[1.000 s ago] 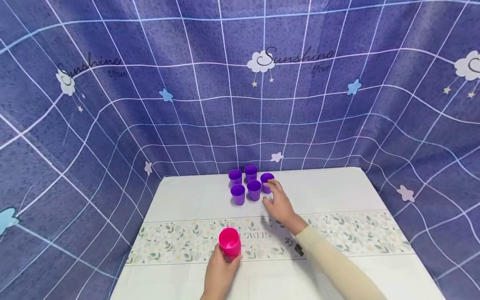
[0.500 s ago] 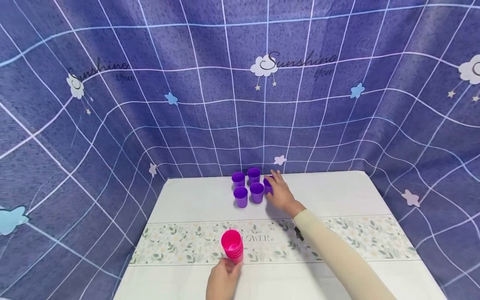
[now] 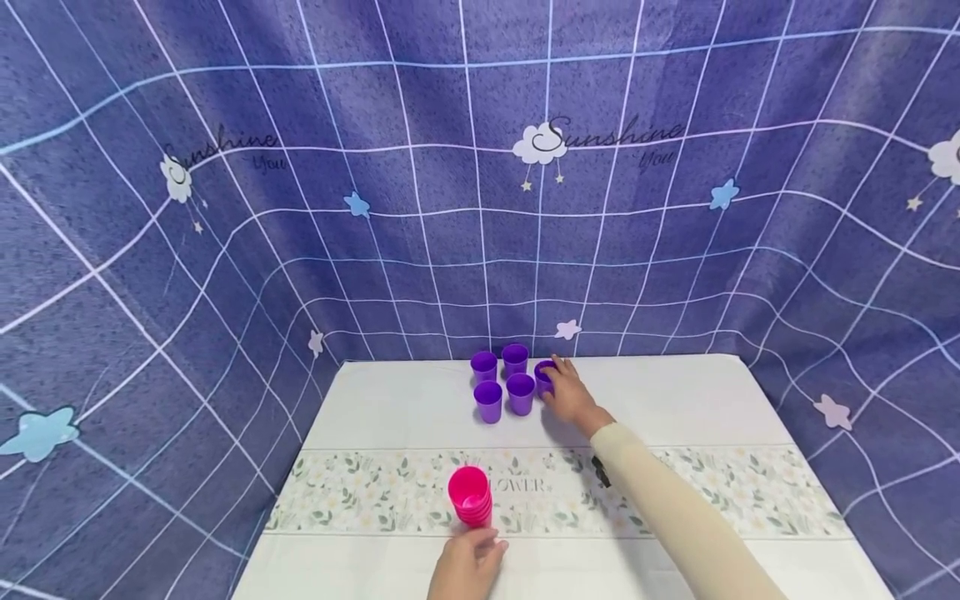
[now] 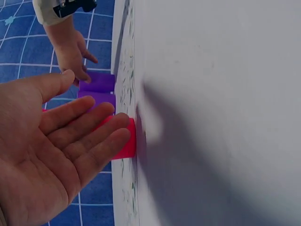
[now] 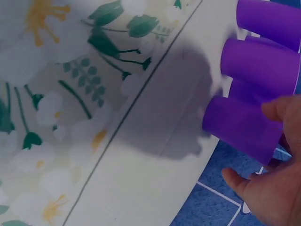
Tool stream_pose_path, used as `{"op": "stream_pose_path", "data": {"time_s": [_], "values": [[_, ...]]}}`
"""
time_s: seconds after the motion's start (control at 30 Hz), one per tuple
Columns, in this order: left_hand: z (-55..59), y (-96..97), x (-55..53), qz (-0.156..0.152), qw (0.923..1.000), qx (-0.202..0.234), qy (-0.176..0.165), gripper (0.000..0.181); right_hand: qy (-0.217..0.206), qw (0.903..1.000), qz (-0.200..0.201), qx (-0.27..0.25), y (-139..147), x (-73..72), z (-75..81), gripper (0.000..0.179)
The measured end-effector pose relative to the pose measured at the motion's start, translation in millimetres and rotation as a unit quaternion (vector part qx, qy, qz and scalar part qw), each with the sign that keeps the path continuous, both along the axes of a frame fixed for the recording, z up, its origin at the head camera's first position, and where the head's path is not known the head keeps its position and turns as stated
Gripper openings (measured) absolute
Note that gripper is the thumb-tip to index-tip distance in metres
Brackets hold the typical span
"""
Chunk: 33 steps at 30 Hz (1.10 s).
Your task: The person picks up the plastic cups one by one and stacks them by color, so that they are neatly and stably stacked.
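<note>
In the head view a stack of pink cups [image 3: 471, 497] stands upright on the flowered band of the tablecloth. My left hand [image 3: 467, 567] is just in front of it. The left wrist view shows that palm [image 4: 42, 165] with fingers extended and relaxed, overlapping the pink stack [image 4: 126, 141]. At the back, several purple cups stand upright in a close group. My right hand [image 3: 572, 397] grips the rightmost purple cup [image 3: 543, 382] near its rim. In the right wrist view the thumb lies at the rim of that cup [image 5: 242, 127], and other fingers are partly hidden behind it.
Other purple cups [image 3: 489, 403] stand just left of the gripped one, near the table's back edge. A white tablecloth [image 3: 390, 408] covers the table. Blue grid-patterned curtains [image 3: 450, 183] rise behind and at both sides.
My right hand has reached over the rightmost purple cup and closed on its rim. My left hand has let go of the pink stack, which now stands on the table, and drawn back slightly.
</note>
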State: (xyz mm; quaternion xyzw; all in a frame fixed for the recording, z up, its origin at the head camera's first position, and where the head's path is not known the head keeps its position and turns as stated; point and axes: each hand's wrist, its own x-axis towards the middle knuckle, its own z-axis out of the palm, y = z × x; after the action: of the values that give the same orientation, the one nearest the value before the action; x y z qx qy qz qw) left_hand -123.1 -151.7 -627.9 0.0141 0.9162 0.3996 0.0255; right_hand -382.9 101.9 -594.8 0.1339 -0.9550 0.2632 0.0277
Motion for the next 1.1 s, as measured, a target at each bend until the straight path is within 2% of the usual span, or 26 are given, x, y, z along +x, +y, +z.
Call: {"op": "stream_pose_path", "data": {"time_s": [0.1,0.17,0.27,0.37,0.43,0.53,0.63,0.8,0.9,1.1], "values": [[0.5,2.7,1.1,-0.019,0.9997,-0.008,0.012,0.036,0.015,0.9996,-0.005,-0.024,4,2.1,-4.6,0.047],[0.7,3.5,1.1,-0.032,0.9992,-0.013,0.020,0.032,0.023,0.9989,-0.010,-0.040,5,3.2,-6.4,0.049],[1.4,4.8,-0.5,-0.056,0.9982,-0.008,0.020,0.029,0.025,0.9966,-0.024,-0.075,8,4.7,-6.7,0.062],[2.8,7.6,-2.1,-0.077,0.9970,0.006,0.009,0.031,0.024,0.9948,-0.043,-0.089,12,8.1,-6.5,0.076],[4.1,9.8,-2.3,-0.085,0.9963,0.013,0.004,0.033,0.019,0.9945,-0.051,-0.090,14,13.1,-6.3,0.078],[5.3,12.5,-1.9,-0.092,0.9955,0.013,0.019,0.032,0.006,0.9934,-0.058,-0.098,15,25.3,-4.5,0.073],[6.1,14.6,-2.4,-0.097,0.9941,0.012,0.048,0.027,-0.005,0.9921,-0.056,-0.113,16,39.9,-0.5,0.067],[5.7,18.8,-7.5,-0.104,0.9909,0.020,0.082,0.022,0.006,0.9924,-0.025,-0.120,16,58.7,6.6,0.067],[2.6,19.6,-8.2,-0.104,0.9901,0.022,0.092,0.022,0.000,0.9925,-0.008,-0.122,15,70.5,5.5,0.068],[-1.1,22.0,-8.9,-0.093,0.9912,0.021,0.092,0.021,-0.046,0.9901,0.013,-0.132,12,100.7,5.0,0.068]]}}
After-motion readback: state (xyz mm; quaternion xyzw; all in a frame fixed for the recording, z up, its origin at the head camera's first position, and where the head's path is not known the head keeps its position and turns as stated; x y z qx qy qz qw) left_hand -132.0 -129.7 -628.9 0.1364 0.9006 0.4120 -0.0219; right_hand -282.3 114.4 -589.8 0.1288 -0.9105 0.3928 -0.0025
